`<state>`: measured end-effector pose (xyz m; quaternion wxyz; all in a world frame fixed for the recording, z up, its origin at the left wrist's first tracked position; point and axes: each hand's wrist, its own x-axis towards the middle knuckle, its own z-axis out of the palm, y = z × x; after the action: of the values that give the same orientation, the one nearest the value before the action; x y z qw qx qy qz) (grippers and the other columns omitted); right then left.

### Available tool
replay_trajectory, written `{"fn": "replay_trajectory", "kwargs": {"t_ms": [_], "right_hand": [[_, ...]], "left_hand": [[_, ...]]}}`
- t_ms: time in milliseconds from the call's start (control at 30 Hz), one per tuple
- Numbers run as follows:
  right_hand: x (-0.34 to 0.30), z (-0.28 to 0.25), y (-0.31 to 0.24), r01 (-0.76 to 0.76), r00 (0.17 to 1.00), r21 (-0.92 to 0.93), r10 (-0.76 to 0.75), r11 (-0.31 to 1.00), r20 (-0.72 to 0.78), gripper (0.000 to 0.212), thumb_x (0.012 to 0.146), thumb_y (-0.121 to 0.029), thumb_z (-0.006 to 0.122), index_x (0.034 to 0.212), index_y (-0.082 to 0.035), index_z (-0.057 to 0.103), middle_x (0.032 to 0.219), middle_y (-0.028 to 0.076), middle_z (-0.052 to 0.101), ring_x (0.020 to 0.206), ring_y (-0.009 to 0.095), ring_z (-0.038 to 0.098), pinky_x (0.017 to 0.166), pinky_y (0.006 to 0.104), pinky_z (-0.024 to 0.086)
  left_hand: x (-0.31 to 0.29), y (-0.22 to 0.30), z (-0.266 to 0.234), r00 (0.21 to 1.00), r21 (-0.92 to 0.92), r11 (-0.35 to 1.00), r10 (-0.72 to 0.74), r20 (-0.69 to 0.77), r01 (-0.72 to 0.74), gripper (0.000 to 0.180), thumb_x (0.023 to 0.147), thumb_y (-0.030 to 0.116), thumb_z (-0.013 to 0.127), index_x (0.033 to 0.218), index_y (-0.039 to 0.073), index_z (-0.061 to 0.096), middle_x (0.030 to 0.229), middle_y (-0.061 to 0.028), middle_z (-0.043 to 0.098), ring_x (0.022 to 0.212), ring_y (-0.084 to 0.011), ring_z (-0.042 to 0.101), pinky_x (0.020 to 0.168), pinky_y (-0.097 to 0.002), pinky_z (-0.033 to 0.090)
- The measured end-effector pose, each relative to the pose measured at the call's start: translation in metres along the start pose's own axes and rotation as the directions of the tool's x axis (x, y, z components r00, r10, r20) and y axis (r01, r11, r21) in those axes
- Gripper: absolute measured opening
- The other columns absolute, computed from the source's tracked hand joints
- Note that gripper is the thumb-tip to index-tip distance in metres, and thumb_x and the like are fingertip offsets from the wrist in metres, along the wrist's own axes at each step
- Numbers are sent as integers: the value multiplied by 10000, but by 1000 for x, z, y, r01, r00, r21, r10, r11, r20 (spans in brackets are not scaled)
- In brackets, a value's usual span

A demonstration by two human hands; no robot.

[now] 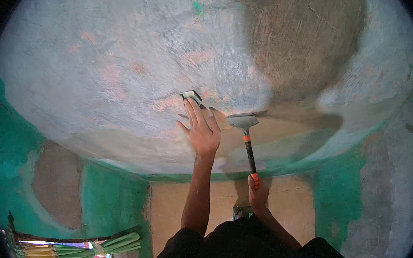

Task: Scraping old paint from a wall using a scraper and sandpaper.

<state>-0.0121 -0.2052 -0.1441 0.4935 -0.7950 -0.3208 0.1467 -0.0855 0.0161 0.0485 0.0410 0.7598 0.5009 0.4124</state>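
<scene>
My left hand (204, 135) reaches up to the patchy plastered wall (127, 62), fingers stretched out. Its fingertips press a small folded piece of sandpaper (192, 95), pale with a dark edge, against the surface. Lower and to the right, my right hand (259, 195) is closed round the orange grip of a long-handled scraper (250, 152). The scraper has a black shaft and a wide grey head, which is at the wall just right of my left hand. Whether its blade touches the wall I cannot tell.
A large brown patch (306, 36) covers the upper right of the wall. Green painted areas (109, 191) run along the lower sides. At the lower left, a tied green and yellow curtain (75, 256) hangs by a barred window. A tan panel (174, 210) lies behind my forearms.
</scene>
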Motion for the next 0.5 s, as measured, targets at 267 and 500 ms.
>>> {"fn": "replay_trajectory", "kwargs": {"t_ms": [267, 500], "right_hand": [[-4, 1, 14, 228, 972, 3, -228, 974, -53, 367, 993, -346, 605, 842, -11, 610, 589, 115, 492, 513, 203, 461, 500, 377, 380], [-4, 7, 44, 390, 920, -138, -393, 911, 3, 406, 914, -245, 687, 1305, -174, 607, 728, 139, 591, 536, 307, 567, 477, 455, 442]], "left_hand": [[1, -2, -2, 1000, 6, 1000, -4, -2, 4, 678, 1042, 310, 388, 1571, -10, 110, 1601, -282, 197, 1501, -407, 175, 1126, -708, 20], [0, 3, -2, 1000, 14, 1000, 12, -3, -12, 680, 1042, 313, 394, 1571, -8, 111, 1602, -280, 198, 1500, -406, 178, 1122, -713, 24]]}}
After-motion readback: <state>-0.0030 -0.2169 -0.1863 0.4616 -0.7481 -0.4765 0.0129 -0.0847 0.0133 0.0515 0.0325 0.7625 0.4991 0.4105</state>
